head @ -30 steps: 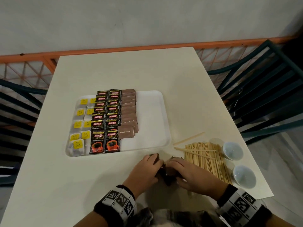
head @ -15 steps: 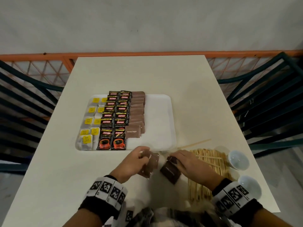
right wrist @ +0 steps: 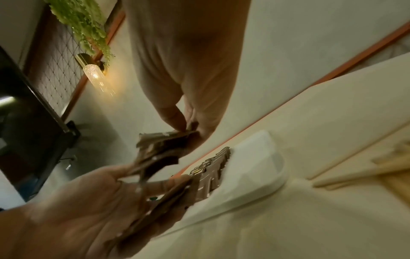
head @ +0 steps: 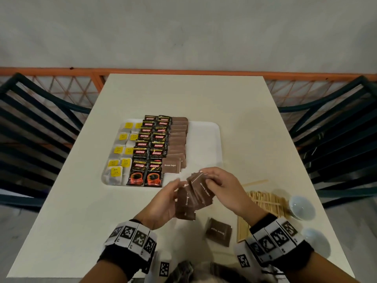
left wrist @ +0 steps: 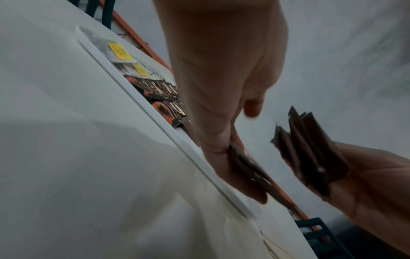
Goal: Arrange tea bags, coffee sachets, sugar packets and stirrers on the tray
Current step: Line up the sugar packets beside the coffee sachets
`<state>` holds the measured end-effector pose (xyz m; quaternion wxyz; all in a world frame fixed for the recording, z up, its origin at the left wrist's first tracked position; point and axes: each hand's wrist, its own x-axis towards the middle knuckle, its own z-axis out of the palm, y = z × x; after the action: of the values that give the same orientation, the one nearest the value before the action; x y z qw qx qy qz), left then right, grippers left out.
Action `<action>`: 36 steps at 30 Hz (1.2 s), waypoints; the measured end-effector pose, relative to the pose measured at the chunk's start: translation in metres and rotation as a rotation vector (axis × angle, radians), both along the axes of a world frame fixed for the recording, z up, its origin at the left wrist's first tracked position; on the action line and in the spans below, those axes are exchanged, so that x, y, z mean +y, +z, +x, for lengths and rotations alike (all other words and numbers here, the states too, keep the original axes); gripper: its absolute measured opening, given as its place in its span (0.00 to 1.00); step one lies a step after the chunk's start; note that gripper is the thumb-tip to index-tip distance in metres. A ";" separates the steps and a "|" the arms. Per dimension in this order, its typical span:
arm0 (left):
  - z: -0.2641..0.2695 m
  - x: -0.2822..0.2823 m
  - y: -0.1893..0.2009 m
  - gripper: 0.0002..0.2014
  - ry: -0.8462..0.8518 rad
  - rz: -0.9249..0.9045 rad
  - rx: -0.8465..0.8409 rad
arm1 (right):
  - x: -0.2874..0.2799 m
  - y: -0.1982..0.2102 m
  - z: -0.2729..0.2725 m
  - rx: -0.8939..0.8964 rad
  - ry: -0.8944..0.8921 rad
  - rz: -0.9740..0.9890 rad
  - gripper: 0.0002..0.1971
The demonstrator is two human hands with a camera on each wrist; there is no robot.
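Note:
The white tray holds tea bags with yellow tags, two columns of black coffee sachets and a column of brown sugar packets. Just in front of the tray, my left hand grips a few brown sugar packets. My right hand pinches a fanned bunch of sugar packets beside them. The left wrist view shows the packets in the right hand. One sugar packet lies flat on the table. Wooden stirrers are heaped at the right.
Two small pale bowls stand right of the stirrers near the table's right edge. A single stirrer lies apart by the tray's corner. Dark slatted chairs flank the table. The tray's right part is bare.
Both hands have risen from the table's front edge toward the tray, each holding sugar packets. One packet now lies alone on the table.

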<state>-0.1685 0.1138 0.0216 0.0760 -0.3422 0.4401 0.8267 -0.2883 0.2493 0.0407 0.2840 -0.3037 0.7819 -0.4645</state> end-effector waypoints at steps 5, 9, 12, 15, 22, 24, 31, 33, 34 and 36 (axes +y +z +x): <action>0.006 0.000 0.002 0.25 -0.169 -0.060 0.095 | -0.010 -0.001 0.020 0.037 0.048 0.015 0.08; 0.013 -0.002 -0.004 0.18 -0.197 -0.207 0.068 | -0.003 -0.002 0.019 0.244 0.124 0.103 0.08; 0.024 -0.006 -0.003 0.15 -0.179 -0.345 0.019 | 0.019 -0.006 0.011 0.427 0.268 0.305 0.13; 0.040 -0.015 -0.005 0.15 -0.052 -0.366 0.015 | 0.048 -0.020 0.009 0.569 0.552 0.626 0.26; 0.070 -0.037 -0.002 0.16 0.214 -0.330 0.032 | 0.058 -0.039 0.020 0.535 0.603 0.705 0.21; 0.076 -0.040 -0.001 0.16 0.259 -0.335 0.038 | 0.053 -0.034 0.020 0.418 0.560 0.656 0.15; 0.096 -0.042 -0.001 0.16 0.316 -0.366 0.020 | 0.015 -0.020 0.009 0.216 0.281 0.319 0.05; 0.104 -0.045 -0.004 0.16 0.315 -0.391 -0.007 | 0.003 -0.024 0.011 0.179 0.177 0.186 0.09; 0.109 -0.047 -0.005 0.16 0.313 -0.401 -0.018 | 0.000 -0.028 0.012 0.167 0.173 0.145 0.13; 0.120 -0.051 -0.007 0.16 0.310 -0.420 -0.030 | -0.003 -0.039 0.018 0.194 0.257 0.117 0.14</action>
<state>-0.0481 0.0624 0.0142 -0.1175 -0.4261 0.5432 0.7139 -0.2708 0.2461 0.0017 0.2814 -0.4274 0.7861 -0.3467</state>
